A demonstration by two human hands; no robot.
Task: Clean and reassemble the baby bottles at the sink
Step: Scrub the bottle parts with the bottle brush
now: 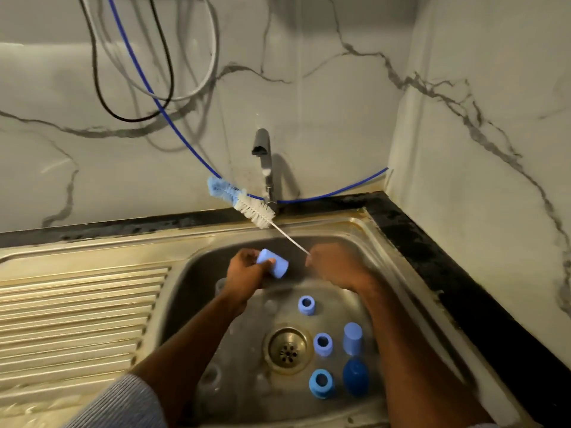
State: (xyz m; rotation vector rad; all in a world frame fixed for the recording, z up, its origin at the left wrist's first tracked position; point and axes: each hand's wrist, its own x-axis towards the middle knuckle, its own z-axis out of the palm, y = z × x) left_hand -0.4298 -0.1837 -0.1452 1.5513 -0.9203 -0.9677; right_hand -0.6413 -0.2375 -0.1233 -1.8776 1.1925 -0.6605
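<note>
No readable text, label, brand, number or sign anywhere.

My left arm wears a grey-blue, finely ribbed knit sleeve [123, 403], pushed up so the forearm is bare. My right forearm is bare too, with only a sliver of pale cloth showing at the near edge.
</note>
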